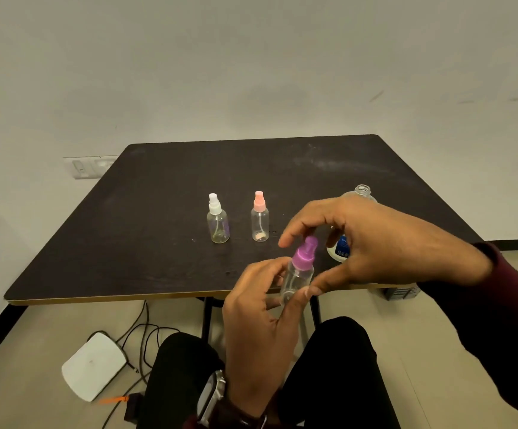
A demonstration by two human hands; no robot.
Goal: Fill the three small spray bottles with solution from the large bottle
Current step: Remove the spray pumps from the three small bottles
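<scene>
My left hand point(259, 317) grips the clear body of a small spray bottle with a purple top point(304, 258), tilted, at the table's front edge. My right hand point(375, 243) hovers over that purple top with fingers spread and curved, the fingertips close to it. Two other small spray bottles stand upright on the dark table point(158, 236): one with a white top point(218, 222) and one with a pink top point(260, 219). The large clear bottle point(361, 193), uncapped, with a blue label, stands behind my right hand and is mostly hidden.
A white flat device point(92, 365) and black cables point(146, 329) lie on the floor to the left under the table. My legs in dark trousers sit below the front edge. A wall socket point(89, 167) is at the back left.
</scene>
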